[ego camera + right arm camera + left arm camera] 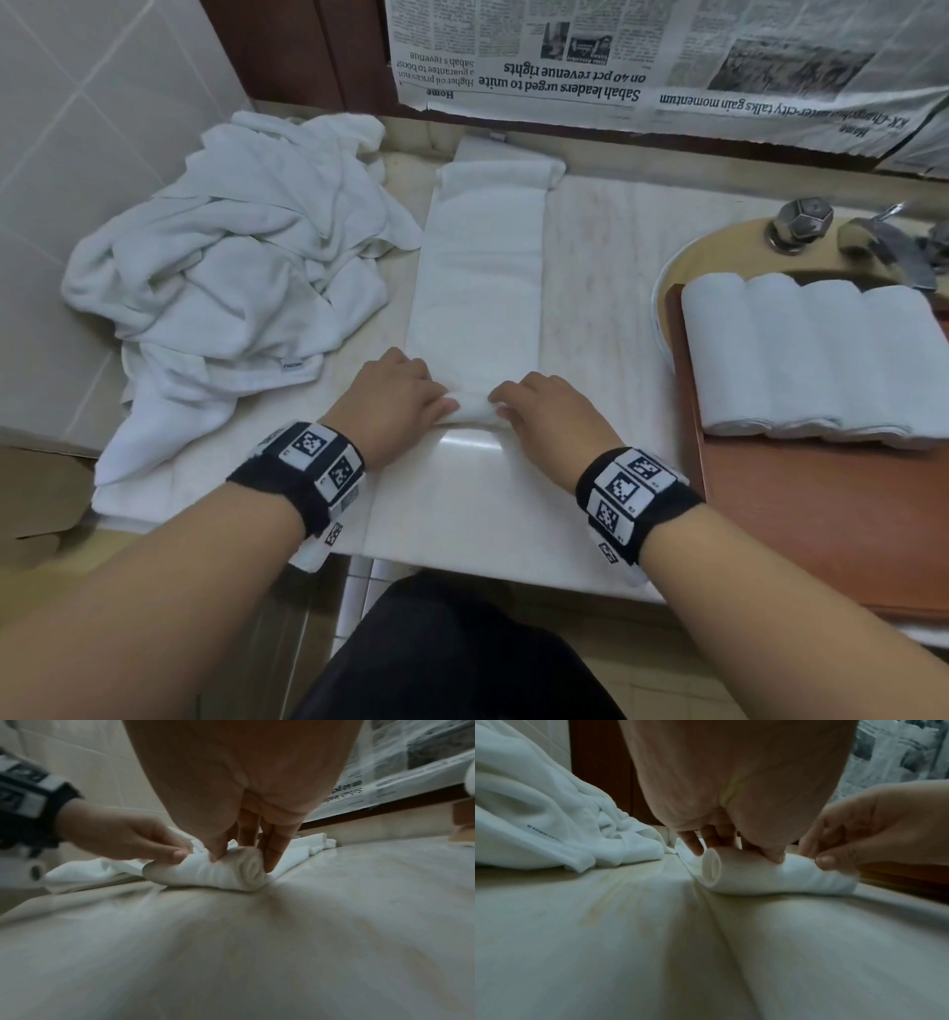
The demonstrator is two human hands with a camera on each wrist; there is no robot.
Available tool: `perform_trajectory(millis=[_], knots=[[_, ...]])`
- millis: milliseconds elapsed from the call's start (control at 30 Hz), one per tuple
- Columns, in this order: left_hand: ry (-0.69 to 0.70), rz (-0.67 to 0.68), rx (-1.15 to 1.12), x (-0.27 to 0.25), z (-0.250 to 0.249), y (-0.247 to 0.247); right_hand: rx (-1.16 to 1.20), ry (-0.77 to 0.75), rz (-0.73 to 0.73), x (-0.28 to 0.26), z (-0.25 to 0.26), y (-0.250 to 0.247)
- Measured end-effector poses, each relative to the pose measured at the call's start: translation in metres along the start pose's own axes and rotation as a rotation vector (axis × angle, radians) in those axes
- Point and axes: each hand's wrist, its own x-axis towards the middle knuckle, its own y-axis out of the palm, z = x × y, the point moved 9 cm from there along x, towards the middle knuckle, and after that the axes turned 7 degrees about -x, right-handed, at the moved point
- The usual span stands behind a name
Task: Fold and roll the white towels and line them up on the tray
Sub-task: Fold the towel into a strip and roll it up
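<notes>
Surroundings: A marble counter (606,267) carried the work. A heap of loose white towels (241,267) lay at ten o'clock from the hands, its near edge spilling down toward eight o'clock.
Back wall: Sheets of newspaper (642,61) hung upside down at twelve to one o'clock, above the counter's far edge.
Sink side: A chrome tap (873,241) and a faceted knob (801,221) stood at two o'clock, on the rim of a tan basin.
Tray: A reddish-brown wooden tray (821,514) sat at three o'clock. Four rolled towels (811,360) lay on its far part, side by side and touching.
In the way: Nothing lay between the hands and the tray; the heap's edge came close to the left hand without touching the strip.
Task towel: A folded towel strip (482,267) stretched from the hands toward twelve o'clock, its near end wound into a small roll (770,874).
Left hand: The left hand (395,395) was curled over the roll's left end, thumb and fingers gripping it.
Right hand: The right hand (549,411) was curled over the roll's right end, thumb pressed into the cloth, fingers (275,850) down behind it.
</notes>
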Motion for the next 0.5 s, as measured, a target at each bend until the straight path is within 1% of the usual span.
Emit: perform_trajectory(millis=[33,100,133,200,300,367,433,500], knots=[[-0.025,0.035,-0.025,0.005,0.003,-0.002,-0.04,0.012,-0.004,0.0,0.001,0.003],[-0.063,0.017,-0.096,0.012,0.008,-0.01,-0.137,0.042,-0.028,-0.003,0.005,0.007],[-0.076,-0.019,-0.105,0.015,0.009,-0.014,-0.182,0.059,-0.065,-0.004,0.007,0.005],[-0.085,-0.111,-0.05,0.019,0.008,-0.019,-0.259,0.1,-0.144,-0.003,0.008,0.002],[-0.024,-0.254,0.061,0.012,-0.009,-0.015,-0.276,0.071,-0.222,0.005,0.007,-0.003],[0.033,-0.305,0.059,0.004,-0.015,-0.011,-0.25,0.023,-0.208,0.014,0.004,-0.004],[0.036,-0.286,0.058,0.0,-0.012,-0.007,-0.194,-0.02,-0.186,0.021,0.0,-0.007],[0.045,-0.284,0.064,-0.001,-0.005,-0.008,-0.119,-0.034,-0.124,0.025,-0.006,-0.012]])
